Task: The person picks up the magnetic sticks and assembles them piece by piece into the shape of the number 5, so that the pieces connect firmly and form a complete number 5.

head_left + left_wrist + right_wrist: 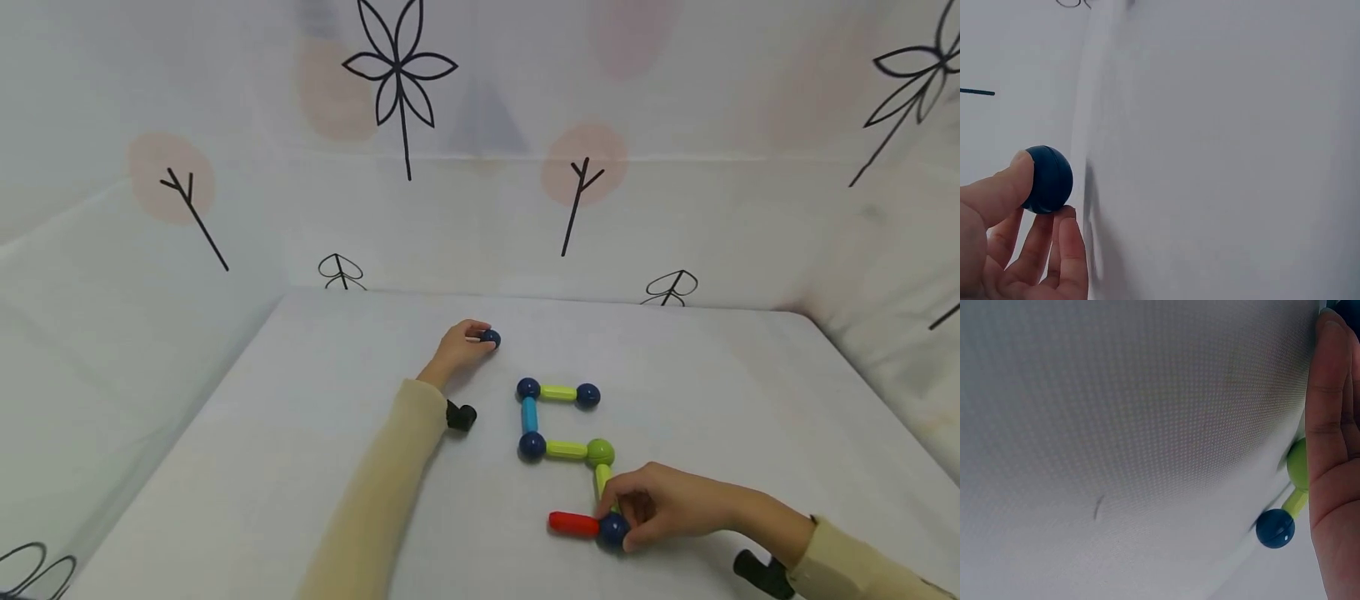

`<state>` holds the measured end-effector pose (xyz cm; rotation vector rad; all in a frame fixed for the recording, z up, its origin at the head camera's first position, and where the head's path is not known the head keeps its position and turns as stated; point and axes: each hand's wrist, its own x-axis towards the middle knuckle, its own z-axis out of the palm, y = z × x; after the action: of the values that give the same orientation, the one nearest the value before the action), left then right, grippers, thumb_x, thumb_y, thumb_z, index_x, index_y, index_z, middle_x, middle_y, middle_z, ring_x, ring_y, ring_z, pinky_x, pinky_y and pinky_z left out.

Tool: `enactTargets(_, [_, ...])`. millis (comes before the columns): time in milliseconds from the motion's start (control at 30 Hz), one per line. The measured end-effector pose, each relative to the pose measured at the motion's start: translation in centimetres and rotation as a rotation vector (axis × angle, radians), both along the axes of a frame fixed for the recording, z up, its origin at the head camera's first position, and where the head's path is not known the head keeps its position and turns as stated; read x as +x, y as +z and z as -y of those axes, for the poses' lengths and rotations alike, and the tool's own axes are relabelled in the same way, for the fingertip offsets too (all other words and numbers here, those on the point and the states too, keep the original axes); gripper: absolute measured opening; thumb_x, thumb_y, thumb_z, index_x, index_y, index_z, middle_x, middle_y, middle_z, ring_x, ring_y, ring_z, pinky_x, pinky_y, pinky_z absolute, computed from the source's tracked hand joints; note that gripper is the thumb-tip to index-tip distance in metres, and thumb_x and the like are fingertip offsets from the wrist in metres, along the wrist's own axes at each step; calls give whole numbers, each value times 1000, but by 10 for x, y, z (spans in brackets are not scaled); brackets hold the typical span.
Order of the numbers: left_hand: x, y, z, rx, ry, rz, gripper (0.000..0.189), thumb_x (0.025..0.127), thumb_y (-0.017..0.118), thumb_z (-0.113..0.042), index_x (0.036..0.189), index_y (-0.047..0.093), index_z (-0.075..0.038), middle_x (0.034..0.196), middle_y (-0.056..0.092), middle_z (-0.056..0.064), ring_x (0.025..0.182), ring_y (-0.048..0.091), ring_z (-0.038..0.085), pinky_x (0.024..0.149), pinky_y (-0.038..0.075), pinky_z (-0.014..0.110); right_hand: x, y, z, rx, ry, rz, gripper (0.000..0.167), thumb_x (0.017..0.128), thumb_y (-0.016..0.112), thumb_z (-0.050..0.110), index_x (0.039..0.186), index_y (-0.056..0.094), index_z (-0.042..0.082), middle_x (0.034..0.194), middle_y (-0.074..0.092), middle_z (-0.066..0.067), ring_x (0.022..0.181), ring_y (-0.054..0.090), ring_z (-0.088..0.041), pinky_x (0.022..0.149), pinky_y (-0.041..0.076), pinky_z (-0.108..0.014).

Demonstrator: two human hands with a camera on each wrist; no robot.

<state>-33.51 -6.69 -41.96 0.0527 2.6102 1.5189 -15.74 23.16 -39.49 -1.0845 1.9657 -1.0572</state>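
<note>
Toward the back of the table my left hand (457, 348) pinches a loose dark blue ball (491, 338). In the left wrist view the thumb presses one side of this ball (1052, 180), with fingertips underneath. My right hand (675, 504) grips another dark blue ball (613, 531) at the near end of a ball-and-stick chain. A red stick (573, 523) points left from that ball, and a yellow-green stick (603, 477) runs up from it to a green ball (600, 452), partly covered by my right fingers.
Farther along the chain are a yellow-green stick (566, 450), a dark blue ball (532, 446), a light blue stick (529, 415), a corner ball (528, 388), another yellow-green stick (558, 392) and an end ball (588, 396). Patterned cloth (480, 225) stands behind the white table (750, 375).
</note>
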Motion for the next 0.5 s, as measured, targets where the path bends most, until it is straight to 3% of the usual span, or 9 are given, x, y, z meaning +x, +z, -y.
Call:
enactTargets(267, [33, 8, 17, 81, -71, 63, 37, 86, 69, -20, 121, 58, -14, 121, 56, 6, 110, 53, 22, 90, 45, 36, 1, -1, 0, 16, -5, -15, 27, 84, 69, 20, 110, 61, 19, 79, 56, 13, 67, 50, 1, 57, 47, -20])
enactTargets(500, [60, 9, 21, 43, -154, 82, 36, 86, 69, -21, 120, 58, -16, 119, 56, 4, 105, 54, 20, 88, 45, 35, 2, 0, 1, 15, -10, -12, 27, 85, 68, 20, 111, 61, 18, 79, 56, 13, 67, 51, 1, 57, 48, -20])
